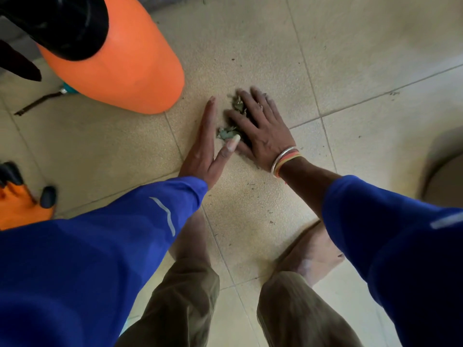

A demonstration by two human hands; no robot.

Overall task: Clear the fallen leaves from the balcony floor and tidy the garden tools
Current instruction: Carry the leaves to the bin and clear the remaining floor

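A small heap of dry grey-green leaves lies on the beige tiled floor between my two hands. My left hand stands on its edge to the left of the heap, fingers straight, thumb tip touching the leaves. My right hand, with bangles at the wrist, lies flat with spread fingers over the right side of the heap and presses against it. Part of the heap is hidden under the right palm.
A large orange sprayer tank with a black top stands close at the upper left. An orange and black glove lies at the left edge. A thin dark tool lies behind the tank. My bare feet stand below. Leaf crumbs dot the tiles.
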